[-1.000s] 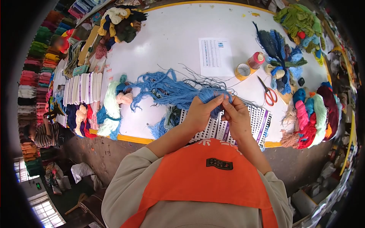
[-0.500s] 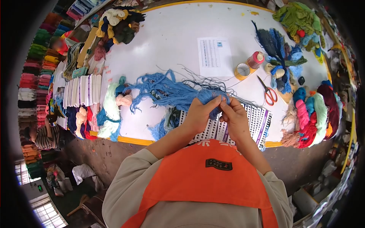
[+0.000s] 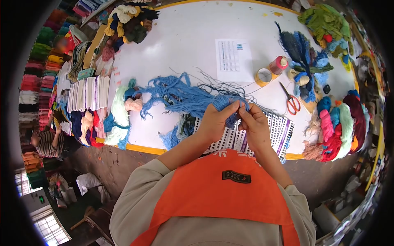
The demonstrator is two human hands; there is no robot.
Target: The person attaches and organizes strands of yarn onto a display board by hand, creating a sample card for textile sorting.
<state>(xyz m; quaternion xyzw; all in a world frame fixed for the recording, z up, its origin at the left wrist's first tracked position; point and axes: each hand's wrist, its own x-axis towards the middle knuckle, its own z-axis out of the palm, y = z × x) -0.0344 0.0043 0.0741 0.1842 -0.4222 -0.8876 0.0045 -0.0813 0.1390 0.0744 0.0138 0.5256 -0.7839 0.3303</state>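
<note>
A long blue yarn skein [image 3: 184, 96] stretches across the table, its right end bunched between my hands. My left hand [image 3: 215, 122] is closed on that end, thumb and fingers pinching it. Right beside it, my right hand [image 3: 253, 123] pinches at the same bunch; whether it grips a single strand is too small to see. Under my wrists lie white cards with rows of dark holes [image 3: 234, 139]. Dark loose strands [image 3: 223, 86] trail behind the skein. More blue and dark green yarn [image 3: 180, 131] lies below it, near my left forearm.
Red-handled scissors [image 3: 293, 104], a thread cone [image 3: 278, 64] and a tape roll [image 3: 263, 76] lie to the right. A printed sheet [image 3: 234, 59] is at the back. Coloured skeins [image 3: 336, 123] crowd the right edge, pale green yarn [image 3: 120, 110] the left. Another person [image 3: 49, 141] is at far left.
My hands stay on the skein's end with only slight finger movement. The view has shifted a little. At far left, the other person's arm has moved.
</note>
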